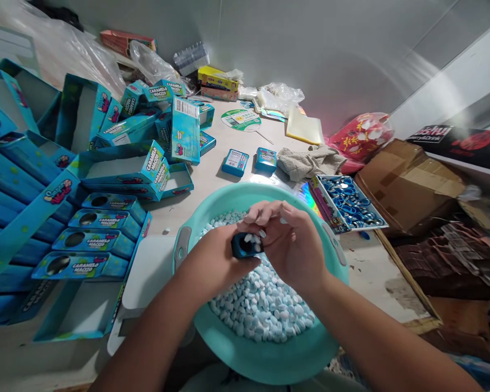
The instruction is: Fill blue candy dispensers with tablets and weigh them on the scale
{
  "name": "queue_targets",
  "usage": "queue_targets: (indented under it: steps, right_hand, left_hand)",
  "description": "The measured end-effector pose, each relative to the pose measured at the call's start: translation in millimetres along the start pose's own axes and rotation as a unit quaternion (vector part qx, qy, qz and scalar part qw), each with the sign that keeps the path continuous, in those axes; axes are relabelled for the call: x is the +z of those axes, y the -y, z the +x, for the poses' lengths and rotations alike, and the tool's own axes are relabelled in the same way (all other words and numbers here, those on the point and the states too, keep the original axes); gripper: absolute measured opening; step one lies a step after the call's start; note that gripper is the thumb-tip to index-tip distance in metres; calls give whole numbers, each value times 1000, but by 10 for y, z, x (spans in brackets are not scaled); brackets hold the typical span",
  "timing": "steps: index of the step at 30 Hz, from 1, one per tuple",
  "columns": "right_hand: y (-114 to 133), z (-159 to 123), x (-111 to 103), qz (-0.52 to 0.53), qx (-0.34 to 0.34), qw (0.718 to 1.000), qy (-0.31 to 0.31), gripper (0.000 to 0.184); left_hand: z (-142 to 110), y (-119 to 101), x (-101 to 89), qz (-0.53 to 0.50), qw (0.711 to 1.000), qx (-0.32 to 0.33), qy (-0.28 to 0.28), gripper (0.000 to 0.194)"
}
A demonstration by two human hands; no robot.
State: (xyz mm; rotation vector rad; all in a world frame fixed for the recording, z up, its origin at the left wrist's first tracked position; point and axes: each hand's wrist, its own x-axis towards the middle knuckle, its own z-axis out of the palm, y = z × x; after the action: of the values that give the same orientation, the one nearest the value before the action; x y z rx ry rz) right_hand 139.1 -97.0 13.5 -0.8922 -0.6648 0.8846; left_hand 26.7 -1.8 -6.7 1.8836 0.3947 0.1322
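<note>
My left hand (214,261) is closed round a small dark blue container (245,246), held over a teal basin (269,356) full of pale blue and white candies (261,305). A few candies sit in the container's open top. My right hand (288,242) is cupped just above it, fingers pressed together over the opening, with some candies under the fingertips. Both hands hover above the candy heap.
Blue "Caramelo Macizo" cartons (93,239) lie stacked in an open display tray at the left, with more blue boxes (147,125) piled behind. A tray of blue lids (349,204) stands right of the basin. Cardboard box (408,182), cloth (306,160) and bags crowd the right and back.
</note>
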Motion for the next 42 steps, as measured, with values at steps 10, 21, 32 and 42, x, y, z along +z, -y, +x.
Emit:
queue_targets:
  steps: [10,21,32,42]
  right_hand:
    - [89,9,8,-107,3,988,115,48]
    - [209,-79,-112,-330,-58,938,95,49]
    - [189,-92,-259,-650,-73,755,49,21]
    - [98,-108,-178,-580,-99,806,66,17]
  left_hand:
    - [23,-28,18,76,997,9,-32,28]
    - [-3,11,45,22,996,-44,-78,43]
    - [34,18,70,13,994,-13,-110,52]
    - [12,-49,32,4,997,-7,-75,43]
